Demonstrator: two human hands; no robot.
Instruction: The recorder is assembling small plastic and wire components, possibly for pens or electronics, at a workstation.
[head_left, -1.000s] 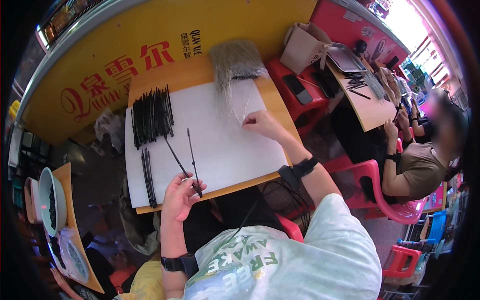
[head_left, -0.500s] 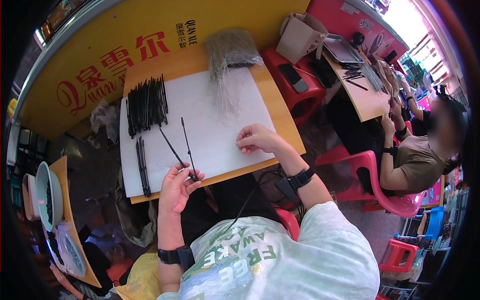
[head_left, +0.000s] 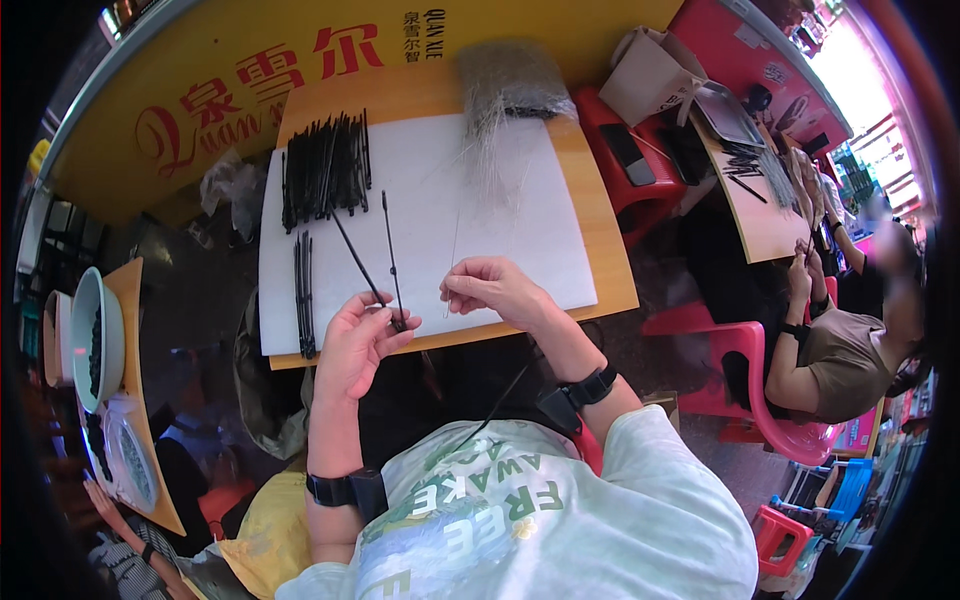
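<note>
My left hand (head_left: 355, 340) is closed on two thin black sticks near the table's front edge. One is a straight black stick (head_left: 355, 250); beside it is a thinner black stick (head_left: 393, 268) with small knobs along it. A short gap to the right, my right hand (head_left: 495, 290) pinches a fine pale wire (head_left: 457, 238), which rises above the fingers; its lower end seems bent. Past the hands, a thick row of black sticks (head_left: 327, 170) lies on the white sheet (head_left: 420, 160), with a smaller bundle (head_left: 304, 295) nearer me.
A clear bag (head_left: 510, 75) spills fine wires at the table's far edge. A red stool (head_left: 612, 112) with phones on it stands at the right. Beyond it, another person sits in a pink chair (head_left: 745, 340). A pale bowl (head_left: 96, 340) rests on a side table at left.
My right hand has moved left with the wire, nearer my left hand. My left hand still holds the two black sticks. The whole view has shifted somewhat.
</note>
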